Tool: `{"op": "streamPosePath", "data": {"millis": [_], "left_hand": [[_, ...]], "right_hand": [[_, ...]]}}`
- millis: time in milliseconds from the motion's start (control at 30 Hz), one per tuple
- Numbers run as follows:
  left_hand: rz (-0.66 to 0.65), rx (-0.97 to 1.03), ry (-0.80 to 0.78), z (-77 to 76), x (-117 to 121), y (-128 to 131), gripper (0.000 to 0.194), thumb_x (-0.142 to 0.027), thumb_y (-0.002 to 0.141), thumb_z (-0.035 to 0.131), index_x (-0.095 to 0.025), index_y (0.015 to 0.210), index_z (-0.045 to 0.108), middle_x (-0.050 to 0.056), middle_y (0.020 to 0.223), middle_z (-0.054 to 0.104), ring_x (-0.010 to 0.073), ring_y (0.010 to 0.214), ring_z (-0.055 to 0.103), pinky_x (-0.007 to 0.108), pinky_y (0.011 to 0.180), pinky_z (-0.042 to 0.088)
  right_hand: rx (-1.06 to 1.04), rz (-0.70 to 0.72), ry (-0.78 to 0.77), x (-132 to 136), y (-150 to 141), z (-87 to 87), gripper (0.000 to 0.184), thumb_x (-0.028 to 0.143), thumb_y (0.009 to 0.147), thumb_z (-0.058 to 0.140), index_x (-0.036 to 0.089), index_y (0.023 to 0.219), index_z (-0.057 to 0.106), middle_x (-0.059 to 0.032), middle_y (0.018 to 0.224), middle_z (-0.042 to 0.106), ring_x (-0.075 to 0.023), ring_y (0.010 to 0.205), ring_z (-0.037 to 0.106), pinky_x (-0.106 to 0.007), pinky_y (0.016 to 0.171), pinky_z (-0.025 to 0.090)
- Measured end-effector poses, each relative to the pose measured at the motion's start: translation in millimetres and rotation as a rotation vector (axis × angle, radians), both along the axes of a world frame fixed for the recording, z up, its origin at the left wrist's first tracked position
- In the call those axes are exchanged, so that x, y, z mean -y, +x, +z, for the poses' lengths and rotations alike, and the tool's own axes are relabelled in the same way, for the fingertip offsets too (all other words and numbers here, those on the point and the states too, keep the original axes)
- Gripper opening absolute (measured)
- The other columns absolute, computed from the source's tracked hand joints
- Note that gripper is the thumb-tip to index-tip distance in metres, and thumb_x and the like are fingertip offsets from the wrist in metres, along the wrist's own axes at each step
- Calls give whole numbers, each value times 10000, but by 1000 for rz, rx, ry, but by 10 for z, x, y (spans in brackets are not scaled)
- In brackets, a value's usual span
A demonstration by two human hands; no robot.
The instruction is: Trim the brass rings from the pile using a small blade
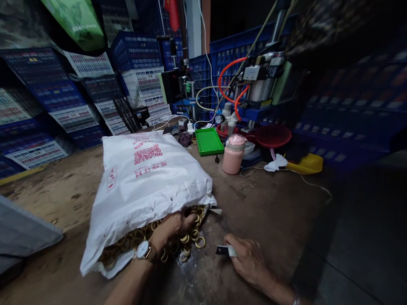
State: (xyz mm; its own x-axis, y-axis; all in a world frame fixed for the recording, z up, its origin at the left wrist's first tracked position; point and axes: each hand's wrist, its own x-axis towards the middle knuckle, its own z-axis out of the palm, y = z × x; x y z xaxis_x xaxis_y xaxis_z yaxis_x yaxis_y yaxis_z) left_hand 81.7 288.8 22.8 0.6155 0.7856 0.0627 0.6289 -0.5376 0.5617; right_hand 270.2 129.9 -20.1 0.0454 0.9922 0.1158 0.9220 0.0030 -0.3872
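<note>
- Along the far side, in dim light: stacks of blue and white plastic crates (145, 82); towards the far right, a machine (263, 81) with red hoses.
- Across the middle: a brown, stained worktop (261, 213).
- Lying on the worktop, left of centre: a white sack (153, 180) printed in red, open mouth facing the near side.
- Heaped in that mouth and spilling onto the worktop: brass-coloured rings (137, 239), a few loose at the right.
- Left hand (176, 224), with a watch (143, 250) at the wrist: down among the rings, fingers partly hidden; impossible to tell whether closed on any.
- Right hand (249, 258): right of the rings and apart from them, curled around a small flat object (223, 250), black end to the left.
- Beyond, to the right of the sack: a green tray (209, 141), an upright pink bottle (233, 158) and a yellow container (306, 164).
</note>
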Motion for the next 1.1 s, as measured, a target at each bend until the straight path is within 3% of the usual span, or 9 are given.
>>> {"op": "streamPosePath", "data": {"millis": [200, 433, 633, 867, 1000, 1100], "left_hand": [[-16, -60, 93, -46, 246, -110, 283, -335, 763, 461, -182, 948, 611, 75, 889, 664, 205, 883, 579, 302, 824, 413], [27, -119, 271, -65, 452, -222, 229, -268, 693, 554, -232, 906, 629, 84, 1063, 589, 255, 1024, 484, 402, 906, 325], [78, -157, 380, -170, 617, -351, 257, -239, 697, 536, -223, 941, 614, 112, 1095, 536, 272, 983, 478, 431, 828, 345], [96, -126, 398, -242, 812, -589, 276, -219, 710, 511, -212, 968, 608, 126, 1097, 512, 273, 988, 468, 442, 822, 362], [2, -33, 415, -182, 972, -706, 226, -240, 684, 554, -223, 897, 627, 110, 1177, 476, 286, 1086, 419, 461, 887, 343], [100, 45, 493, -206, 1011, -842, 190, -255, 723, 529, -217, 881, 627, 109, 1177, 473, 277, 1101, 417, 460, 896, 355]], "right_hand": [[49, -12, 21, -6, -13, -30, 224, 97, 713, 389, 222, 819, 543, 18, 713, 634, -128, 668, 572, -221, 586, 271], [88, -21, 16, 24, -52, -18, 245, 78, 710, 389, 215, 837, 546, 1, 754, 636, -136, 704, 559, -227, 615, 275], [-24, 82, 92, -42, -101, 2, 209, 90, 718, 383, 198, 829, 524, -16, 787, 606, -135, 710, 543, -217, 622, 310], [-189, 121, 203, -273, -549, 13, 406, 88, 705, 396, 204, 1086, 474, -54, 977, 555, -166, 869, 513, -234, 708, 378], [-183, 142, 149, -418, -777, 48, 536, 97, 698, 418, 200, 1223, 392, -68, 1065, 515, -171, 896, 511, -238, 731, 383], [-163, 157, 86, -546, -882, 94, 483, 170, 756, 428, 205, 1236, 386, -70, 1059, 519, -169, 889, 519, -232, 725, 375]]}}
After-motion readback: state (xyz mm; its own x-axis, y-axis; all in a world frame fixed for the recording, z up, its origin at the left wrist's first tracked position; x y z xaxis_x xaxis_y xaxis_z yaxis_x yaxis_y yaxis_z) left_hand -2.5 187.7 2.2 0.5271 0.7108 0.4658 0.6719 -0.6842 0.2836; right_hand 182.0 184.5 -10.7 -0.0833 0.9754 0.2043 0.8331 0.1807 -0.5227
